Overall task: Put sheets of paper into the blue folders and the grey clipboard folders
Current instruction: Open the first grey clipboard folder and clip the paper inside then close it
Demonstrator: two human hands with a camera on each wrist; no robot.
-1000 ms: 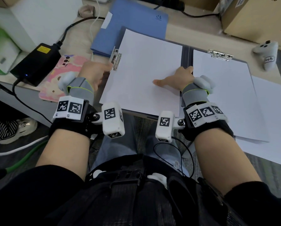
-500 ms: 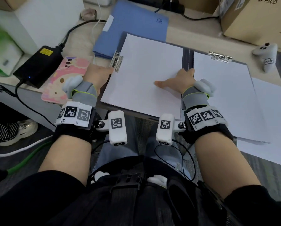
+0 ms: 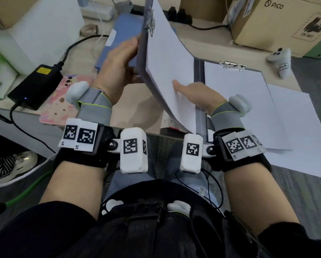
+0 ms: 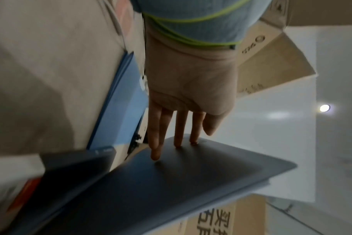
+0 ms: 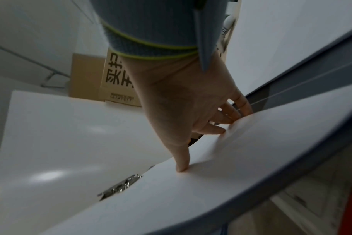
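Left hand (image 3: 118,61), seen from the head, props my grey clipboard folder's (image 3: 142,58) raised cover from its left with straight fingers; right hand (image 3: 194,94) lies open on the sheet (image 3: 167,67). Left wrist: fingertips (image 4: 156,155) touch its grey back. Right wrist: thumb (image 5: 182,165) presses paper, hinge rightward.

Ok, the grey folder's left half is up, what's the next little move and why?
Probably slide the right hand out, then let the left hand swing the raised cover shut. The right thumb presses the clipped sheet, which bows off the cover, and the right half already holds paper.
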